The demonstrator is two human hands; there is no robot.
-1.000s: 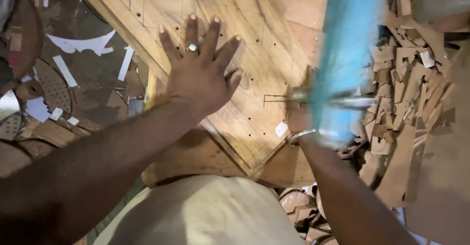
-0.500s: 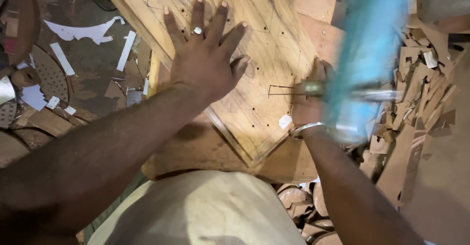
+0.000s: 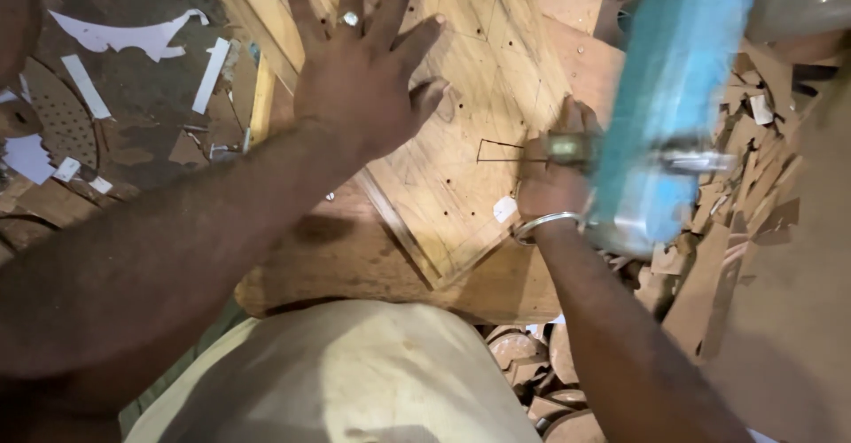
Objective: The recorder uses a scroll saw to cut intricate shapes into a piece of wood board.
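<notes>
Nearest the camera, a pale cloth [image 3: 355,372] covers the person's lap, and just beyond it the near corner of a marked wooden board [image 3: 461,186] lies on a thicker slab of wood [image 3: 355,257] that serves as the tabletop. Over the last second the left hand [image 3: 363,80] has slid a little farther up the board, away from the near corner, while the right hand [image 3: 550,177] has stayed at the board's right edge; the board itself looks unmoved, so the work appears to go on along that edge with the board pinned down. The left hand is fully open, fingers spread and palm flat on the board, a ring [image 3: 350,19] on one finger; it presses down and grips nothing. The right hand, with a metal bangle [image 3: 541,226] at the wrist, is closed around the handle of a saw [image 3: 674,106] whose blue frame is blurred in motion, its thin blade reaching in over the right edge of the board. To the right lie heaps of brown offcuts [image 3: 745,186]; to the far left, white scraps [image 3: 133,35] litter the dark floor [image 3: 160,97].
</notes>
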